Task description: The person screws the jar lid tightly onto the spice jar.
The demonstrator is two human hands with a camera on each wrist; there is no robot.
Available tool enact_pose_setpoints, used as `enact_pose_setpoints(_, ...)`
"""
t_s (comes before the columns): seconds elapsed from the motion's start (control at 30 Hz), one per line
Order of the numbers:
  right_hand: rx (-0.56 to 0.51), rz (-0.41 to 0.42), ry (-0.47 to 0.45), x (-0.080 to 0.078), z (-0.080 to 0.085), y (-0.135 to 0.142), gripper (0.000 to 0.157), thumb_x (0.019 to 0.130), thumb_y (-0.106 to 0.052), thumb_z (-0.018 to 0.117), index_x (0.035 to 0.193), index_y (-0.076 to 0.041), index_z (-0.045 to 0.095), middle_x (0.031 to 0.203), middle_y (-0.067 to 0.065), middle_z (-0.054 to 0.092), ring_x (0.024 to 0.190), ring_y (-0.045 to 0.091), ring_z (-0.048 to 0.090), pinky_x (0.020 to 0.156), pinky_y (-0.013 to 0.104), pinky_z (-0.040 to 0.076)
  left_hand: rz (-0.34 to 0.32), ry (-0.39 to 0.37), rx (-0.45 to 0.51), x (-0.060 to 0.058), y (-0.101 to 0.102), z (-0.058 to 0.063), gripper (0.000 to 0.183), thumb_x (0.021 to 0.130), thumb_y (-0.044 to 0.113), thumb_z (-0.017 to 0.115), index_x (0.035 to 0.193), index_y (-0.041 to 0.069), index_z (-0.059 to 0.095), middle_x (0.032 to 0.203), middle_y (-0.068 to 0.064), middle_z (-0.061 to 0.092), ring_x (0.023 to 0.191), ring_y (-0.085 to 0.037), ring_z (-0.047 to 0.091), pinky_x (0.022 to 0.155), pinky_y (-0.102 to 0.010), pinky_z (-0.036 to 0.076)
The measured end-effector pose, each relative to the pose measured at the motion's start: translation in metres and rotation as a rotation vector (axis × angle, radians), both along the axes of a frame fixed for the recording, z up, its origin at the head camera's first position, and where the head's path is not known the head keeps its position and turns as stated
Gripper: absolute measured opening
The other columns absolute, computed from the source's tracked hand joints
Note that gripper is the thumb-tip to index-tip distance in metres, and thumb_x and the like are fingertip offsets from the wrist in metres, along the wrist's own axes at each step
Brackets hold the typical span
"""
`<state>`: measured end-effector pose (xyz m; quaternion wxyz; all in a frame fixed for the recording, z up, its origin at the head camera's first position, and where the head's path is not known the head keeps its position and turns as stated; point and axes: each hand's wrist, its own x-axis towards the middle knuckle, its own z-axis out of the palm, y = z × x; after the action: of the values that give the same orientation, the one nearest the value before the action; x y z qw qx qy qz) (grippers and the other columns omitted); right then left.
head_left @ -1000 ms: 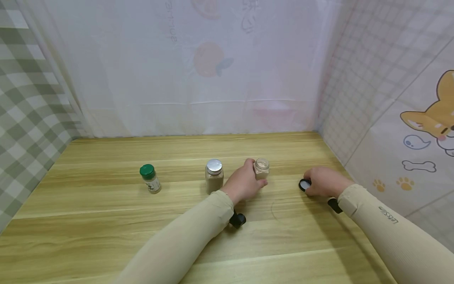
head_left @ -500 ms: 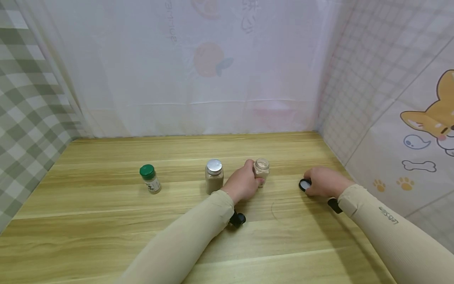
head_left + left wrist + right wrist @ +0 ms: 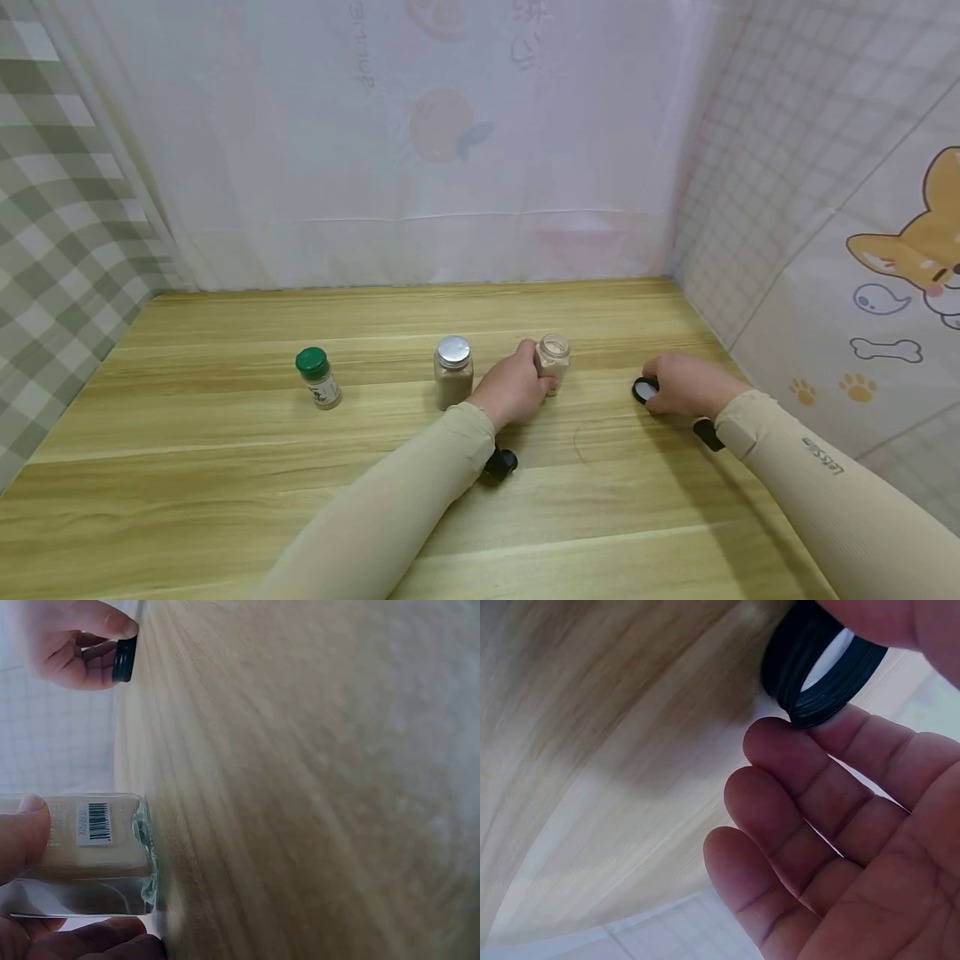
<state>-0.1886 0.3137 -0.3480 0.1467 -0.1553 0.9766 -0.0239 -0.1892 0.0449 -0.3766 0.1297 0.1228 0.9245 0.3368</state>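
Observation:
My left hand (image 3: 513, 385) grips an uncapped clear glass jar (image 3: 554, 364) of pale powder, standing upright on the wooden table with its mouth facing up. In the left wrist view, the thumb lies on one side of the jar (image 3: 97, 855), near a barcode label, and fingers show along the opposite side. To the right, my right hand (image 3: 686, 385) pinches a black screw lid (image 3: 645, 390) low over the table, its pale inside turned upward. The right wrist view has the lid (image 3: 810, 671) between thumb and index finger, while the other fingers extend loosely below it.
Just left of my left hand stands a silver-lidded jar (image 3: 453, 375) of brownish powder. A green-capped shaker (image 3: 318, 377) is farther left on the table (image 3: 187, 467). A white printed curtain (image 3: 300, 167) closes off the back, with a patterned sheet (image 3: 795, 275) at the right.
The left thumb has drawn in slightly toward the jar's near side, so more of the jar's lower part shows. My right hand and the lid stay in place.

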Motion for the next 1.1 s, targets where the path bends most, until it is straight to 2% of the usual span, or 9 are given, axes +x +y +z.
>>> enact_pose_setpoints(0.13, 0.000, 0.011, 0.010, 0.000, -0.001, 0.001, 0.016, 0.071, -0.015, 0.069, 0.070, -0.015, 0.053, 0.065, -0.003, 0.048, 0.059, 0.013, 0.040, 0.055, 0.026, 0.031, -0.006, 0.007, -0.011, 0.000, -0.001, 0.000, 0.054, 0.089, 0.044, 0.057, 0.130, 0.017, 0.035, 0.116, -0.003, 0.061, 0.097, -0.015, 0.059, 0.078, -0.031, 0.047)
enact_pose_setpoints(0.3, 0.020, 0.033, 0.045, 0.001, -0.004, 0.001, 0.016, 0.070, -0.016, 0.069, 0.070, -0.015, 0.053, 0.064, -0.004, 0.048, 0.059, 0.013, 0.041, 0.056, 0.026, 0.032, -0.014, 0.004, -0.025, 0.000, -0.001, 0.000, 0.052, 0.089, 0.045, 0.057, 0.128, 0.018, 0.036, 0.112, -0.001, 0.061, 0.088, -0.013, 0.057, 0.072, -0.029, 0.046)
enact_pose_setpoints(0.7, 0.022, -0.008, 0.039, -0.001, -0.001, -0.007, 0.015, 0.069, -0.016, 0.065, 0.074, -0.012, 0.052, 0.065, -0.002, 0.049, 0.057, 0.014, 0.042, 0.052, 0.027, 0.031, -0.028, 0.023, -0.031, -0.001, -0.002, -0.001, 0.041, 0.090, 0.043, 0.056, 0.117, 0.019, 0.038, 0.104, -0.001, 0.062, 0.083, -0.014, 0.056, 0.068, -0.028, 0.045)
enact_pose_setpoints(0.93, -0.075, -0.025, 0.049, -0.007, 0.012, -0.023, 0.018, 0.079, -0.020, 0.064, 0.088, -0.007, 0.055, 0.075, 0.001, 0.058, 0.063, 0.014, 0.048, 0.057, 0.027, 0.039, -0.025, 0.023, -0.041, -0.002, -0.002, -0.001, 0.042, 0.089, 0.043, 0.057, 0.118, 0.019, 0.038, 0.106, -0.001, 0.062, 0.086, -0.013, 0.057, 0.073, -0.029, 0.045)
enact_pose_setpoints(1.1, -0.087, 0.002, 0.107, -0.008, 0.023, -0.040, 0.021, 0.079, -0.020, 0.065, 0.094, -0.008, 0.056, 0.080, 0.000, 0.061, 0.067, 0.012, 0.053, 0.062, 0.030, 0.044, -0.019, 0.017, -0.049, -0.001, -0.001, 0.000, 0.042, 0.089, 0.043, 0.057, 0.119, 0.019, 0.038, 0.106, -0.001, 0.062, 0.087, -0.013, 0.057, 0.073, -0.029, 0.045)
